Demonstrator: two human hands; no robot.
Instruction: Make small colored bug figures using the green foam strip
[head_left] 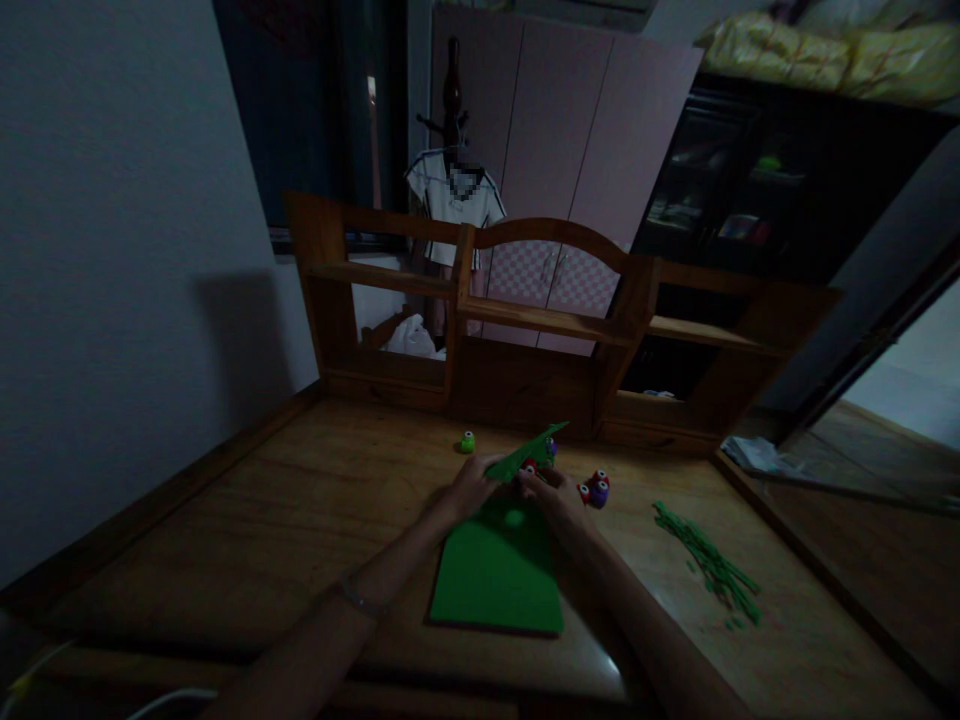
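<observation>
My left hand (474, 484) grips the lower left edge of a thin green sheet (529, 452), which is tilted up off the table. My right hand (559, 502) is closed at a small red piece with a white eye (529, 466), right against the sheet; part of it is hidden by my fingers. Below both hands a green rectangular board (496, 582) lies flat. Just behind the sheet shows a purple eyed piece (553, 448). To the right of my right hand sit red and purple eyed pieces (599, 492) in a cluster.
A light green eyed piece (468, 442) stands left of the sheet. Thin green strips and scraps (709, 562) lie in a pile at the right. A wooden shelf unit (525, 375) borders the table's back, with a wall (150, 300) at the left. The room is dim.
</observation>
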